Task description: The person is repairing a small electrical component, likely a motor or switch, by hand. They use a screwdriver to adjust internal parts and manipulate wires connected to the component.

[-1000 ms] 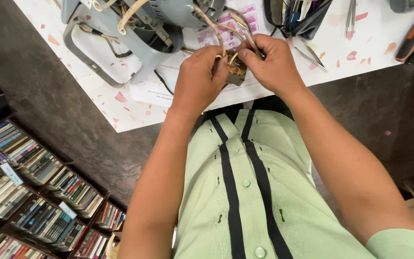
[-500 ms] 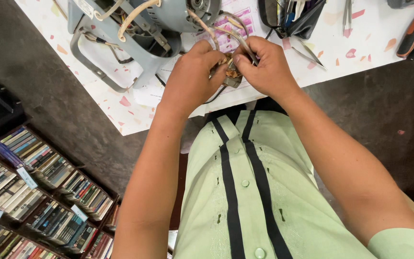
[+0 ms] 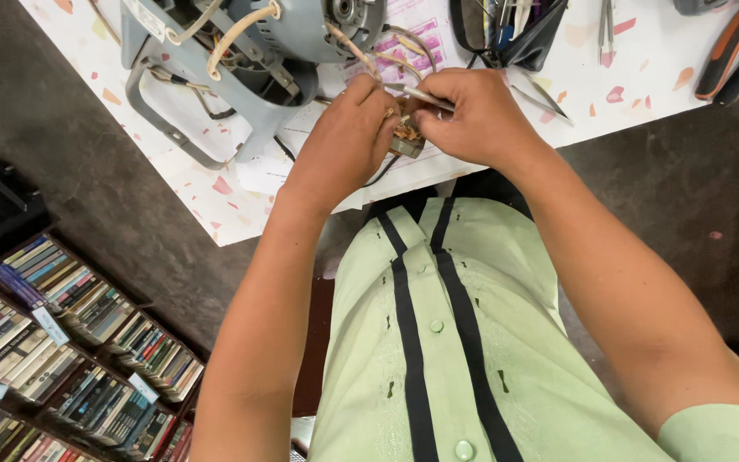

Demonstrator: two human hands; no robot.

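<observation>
My left hand (image 3: 344, 141) grips a small brown and metal switch part (image 3: 407, 141) at the near edge of the white speckled table (image 3: 215, 197). My right hand (image 3: 476, 115) is closed on a thin metal tool (image 3: 416, 92) whose tip reaches toward that part. Cream wires (image 3: 361, 53) run from the part up to a grey motor housing (image 3: 250, 60) lying on the table behind my hands.
A black pouch of tools (image 3: 506, 30) stands behind my right hand. Tweezers (image 3: 606, 21) and orange-handled pliers (image 3: 733, 47) lie at the far right. Papers (image 3: 301, 145) lie under the motor. Racks of cassettes (image 3: 53, 342) stand on the dark floor at left.
Both hands stay on the small part. The view has shifted slightly, and my right hand now shows the thin tool more plainly, held across the part.
</observation>
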